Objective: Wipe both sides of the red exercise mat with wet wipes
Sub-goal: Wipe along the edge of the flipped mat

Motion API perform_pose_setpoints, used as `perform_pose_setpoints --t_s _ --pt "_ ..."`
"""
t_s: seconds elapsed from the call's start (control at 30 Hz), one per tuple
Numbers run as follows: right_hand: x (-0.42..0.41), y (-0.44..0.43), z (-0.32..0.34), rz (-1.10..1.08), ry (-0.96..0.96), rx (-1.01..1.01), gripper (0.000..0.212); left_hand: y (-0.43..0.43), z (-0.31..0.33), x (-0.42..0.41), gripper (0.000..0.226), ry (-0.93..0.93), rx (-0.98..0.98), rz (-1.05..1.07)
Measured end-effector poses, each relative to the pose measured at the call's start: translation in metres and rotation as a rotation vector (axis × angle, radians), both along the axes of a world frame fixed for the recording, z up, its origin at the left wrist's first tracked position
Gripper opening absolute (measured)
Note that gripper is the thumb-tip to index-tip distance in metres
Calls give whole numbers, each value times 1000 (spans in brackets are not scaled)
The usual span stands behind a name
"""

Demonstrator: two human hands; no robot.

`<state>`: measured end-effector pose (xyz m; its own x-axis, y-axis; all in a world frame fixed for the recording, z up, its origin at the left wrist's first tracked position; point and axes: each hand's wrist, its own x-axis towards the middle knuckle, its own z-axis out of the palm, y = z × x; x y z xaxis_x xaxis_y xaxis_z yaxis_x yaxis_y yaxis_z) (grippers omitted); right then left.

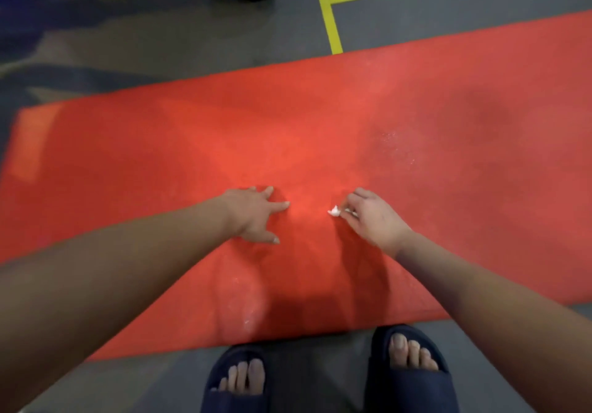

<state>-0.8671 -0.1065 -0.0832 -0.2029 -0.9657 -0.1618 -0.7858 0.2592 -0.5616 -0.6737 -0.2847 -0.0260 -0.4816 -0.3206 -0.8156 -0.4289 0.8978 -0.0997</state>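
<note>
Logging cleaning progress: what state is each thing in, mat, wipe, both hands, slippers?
red mat: unrolled flat on the floor, pale specks on it.
wet wipe: crumpled small, pinched by the right hand.
left hand: open, fingers spread on the mat.
right hand: pinches the wipe.
slippers: worn, on the floor beside the mat.

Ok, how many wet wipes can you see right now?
1: a small white wipe pinched in the right hand over the red mat. The left hand holds none; others may be out of frame.

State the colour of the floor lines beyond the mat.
The floor lines are yellow, seen in the head view.
</note>
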Motion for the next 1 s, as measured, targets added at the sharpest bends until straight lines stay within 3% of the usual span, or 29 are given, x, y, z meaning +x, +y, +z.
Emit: perform_pose_setpoints --t_s 0.1,0.17,0.37,0.47,0.57,0.7,0.87,1.0 --pt "0 11 4 90 -28 67 3 35 -26 2 103 178 -18 333" --pt "-1 12 0 148 49 57 3 57 -48 5 111 283 -42 448" --pt "9 7 -19 -22 174 -80 5 81 -90 52 94 660 -103 516" --pt "27 31 -18 35 117 -85 5 80 -91 52 95 636 -83 504" --pt "29 45 -13 146 117 -56 9 75 -88 49 110 542 -1 506" --pt "13 38 -10 -14 125 -55 15 73 -83 46 120 448 48 522" --pt "28 48 8 31 -35 73 8 76 -74 43 122 459 33 583" --pt "34 59 11 126 -23 169 8 87 -77 40 122 507 20 664"
